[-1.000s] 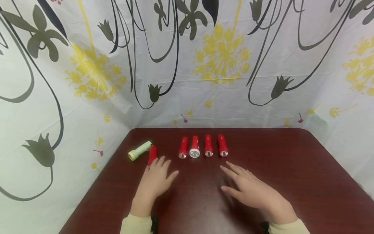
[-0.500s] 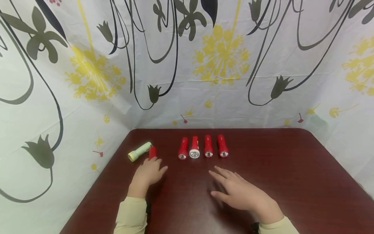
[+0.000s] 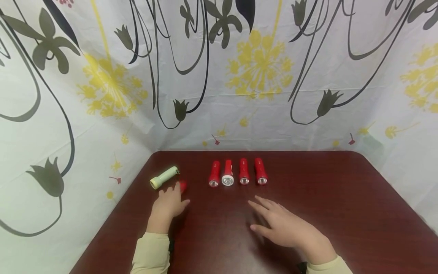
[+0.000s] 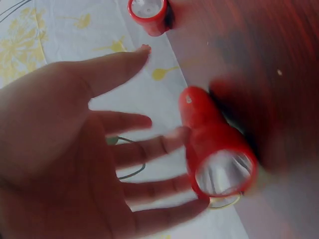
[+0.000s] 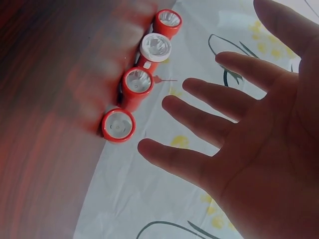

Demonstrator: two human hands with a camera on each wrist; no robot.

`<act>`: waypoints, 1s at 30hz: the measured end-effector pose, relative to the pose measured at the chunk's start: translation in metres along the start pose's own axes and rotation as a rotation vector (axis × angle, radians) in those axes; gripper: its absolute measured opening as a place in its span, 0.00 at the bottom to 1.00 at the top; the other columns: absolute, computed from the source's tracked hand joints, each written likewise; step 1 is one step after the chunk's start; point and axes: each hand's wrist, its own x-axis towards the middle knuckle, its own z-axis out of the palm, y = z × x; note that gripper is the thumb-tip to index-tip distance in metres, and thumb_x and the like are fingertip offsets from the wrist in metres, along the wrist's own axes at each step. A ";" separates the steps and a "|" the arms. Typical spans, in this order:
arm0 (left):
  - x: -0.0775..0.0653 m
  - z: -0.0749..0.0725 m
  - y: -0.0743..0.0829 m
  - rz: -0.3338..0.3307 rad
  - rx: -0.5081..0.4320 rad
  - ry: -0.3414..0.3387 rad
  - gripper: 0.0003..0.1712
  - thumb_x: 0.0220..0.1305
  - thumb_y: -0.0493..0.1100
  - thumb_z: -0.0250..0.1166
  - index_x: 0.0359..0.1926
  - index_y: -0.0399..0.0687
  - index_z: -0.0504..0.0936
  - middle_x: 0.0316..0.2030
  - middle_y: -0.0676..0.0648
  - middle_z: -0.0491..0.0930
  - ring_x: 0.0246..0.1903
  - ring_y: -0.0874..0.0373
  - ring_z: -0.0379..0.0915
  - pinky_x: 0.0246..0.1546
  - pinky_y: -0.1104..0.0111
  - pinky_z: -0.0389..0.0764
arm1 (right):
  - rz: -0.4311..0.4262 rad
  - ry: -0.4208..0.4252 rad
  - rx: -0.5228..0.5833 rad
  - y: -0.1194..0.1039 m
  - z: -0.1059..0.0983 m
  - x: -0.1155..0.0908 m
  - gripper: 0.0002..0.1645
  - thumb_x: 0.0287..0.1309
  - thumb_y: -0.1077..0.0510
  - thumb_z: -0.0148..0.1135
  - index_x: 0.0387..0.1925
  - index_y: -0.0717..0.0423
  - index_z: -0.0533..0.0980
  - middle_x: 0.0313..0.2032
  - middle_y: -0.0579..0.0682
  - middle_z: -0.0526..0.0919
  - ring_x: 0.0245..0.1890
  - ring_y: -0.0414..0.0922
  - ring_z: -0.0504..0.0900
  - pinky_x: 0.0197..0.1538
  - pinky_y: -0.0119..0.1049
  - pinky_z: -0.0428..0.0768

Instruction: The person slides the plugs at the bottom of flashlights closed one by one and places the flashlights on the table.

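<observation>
My left hand (image 3: pixel 167 206) reaches over the left part of the table with its fingers loosely extended. Under its fingertips lies a red flashlight (image 3: pixel 183 186), mostly hidden by the hand in the head view. The left wrist view shows that flashlight (image 4: pixel 212 134) lens-first, fingertips right at its side and the thumb apart from it. Just beyond lies a pale green flashlight (image 3: pixel 164 177), tilted. My right hand (image 3: pixel 285 226) hovers palm-down over the table with spread fingers and holds nothing. Its wrist view shows the row of red flashlights (image 5: pixel 137 80) past the fingertips.
Standing in a row toward the back are several flashlights: a red one (image 3: pixel 214 174), a red one with a white rim (image 3: pixel 228 173), and more red ones (image 3: pixel 244 171) to the right. A patterned cloth (image 3: pixel 219 133) encloses the dark table (image 3: pixel 342 190) behind and at both sides.
My left hand has drawn back and left onto the red flashlight, which has shifted nearer and away from the green one. My right hand has moved slightly left.
</observation>
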 end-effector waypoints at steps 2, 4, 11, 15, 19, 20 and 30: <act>-0.004 -0.002 -0.002 -0.019 0.018 0.000 0.41 0.72 0.54 0.69 0.74 0.32 0.69 0.65 0.27 0.77 0.64 0.23 0.68 0.57 0.34 0.80 | 0.003 0.000 0.003 0.001 0.000 -0.001 0.45 0.68 0.37 0.68 0.80 0.47 0.66 0.80 0.59 0.64 0.80 0.64 0.63 0.76 0.71 0.64; -0.007 -0.003 -0.004 -0.039 0.040 0.000 0.37 0.70 0.54 0.71 0.69 0.32 0.74 0.58 0.29 0.82 0.58 0.27 0.72 0.50 0.36 0.82 | 0.002 0.002 0.000 0.002 0.000 -0.002 0.46 0.68 0.36 0.68 0.79 0.48 0.66 0.80 0.59 0.64 0.80 0.64 0.63 0.76 0.70 0.65; -0.011 -0.001 -0.009 -0.090 0.060 -0.039 0.46 0.59 0.55 0.80 0.69 0.35 0.70 0.46 0.35 0.86 0.44 0.39 0.82 0.44 0.42 0.84 | -0.012 0.020 -0.025 0.005 0.002 -0.004 0.45 0.69 0.35 0.66 0.79 0.48 0.67 0.80 0.59 0.65 0.80 0.65 0.65 0.75 0.69 0.67; -0.012 0.003 -0.012 -0.077 0.037 -0.058 0.45 0.58 0.52 0.81 0.68 0.35 0.71 0.43 0.38 0.85 0.37 0.46 0.81 0.40 0.47 0.84 | -0.013 0.021 -0.025 0.005 0.001 -0.004 0.45 0.69 0.34 0.66 0.79 0.48 0.68 0.80 0.59 0.65 0.79 0.65 0.65 0.76 0.68 0.67; -0.013 0.004 -0.015 -0.047 0.018 -0.043 0.29 0.60 0.44 0.75 0.57 0.36 0.77 0.36 0.41 0.82 0.33 0.47 0.78 0.37 0.50 0.82 | -0.003 0.014 -0.020 0.005 0.001 -0.005 0.45 0.69 0.34 0.66 0.79 0.48 0.67 0.80 0.59 0.65 0.80 0.64 0.64 0.76 0.68 0.68; -0.013 0.003 -0.016 -0.044 0.010 -0.042 0.25 0.60 0.42 0.73 0.54 0.36 0.77 0.34 0.41 0.81 0.31 0.47 0.77 0.36 0.50 0.81 | -0.001 0.012 -0.018 0.005 0.000 -0.005 0.45 0.69 0.35 0.67 0.79 0.48 0.67 0.80 0.58 0.65 0.80 0.64 0.64 0.76 0.68 0.68; -0.015 -0.001 -0.026 0.055 -0.290 0.027 0.27 0.66 0.38 0.65 0.62 0.31 0.71 0.39 0.38 0.84 0.33 0.50 0.78 0.39 0.52 0.82 | -0.013 0.018 -0.029 0.007 -0.003 -0.007 0.45 0.70 0.33 0.65 0.79 0.48 0.67 0.80 0.59 0.65 0.80 0.64 0.65 0.75 0.67 0.69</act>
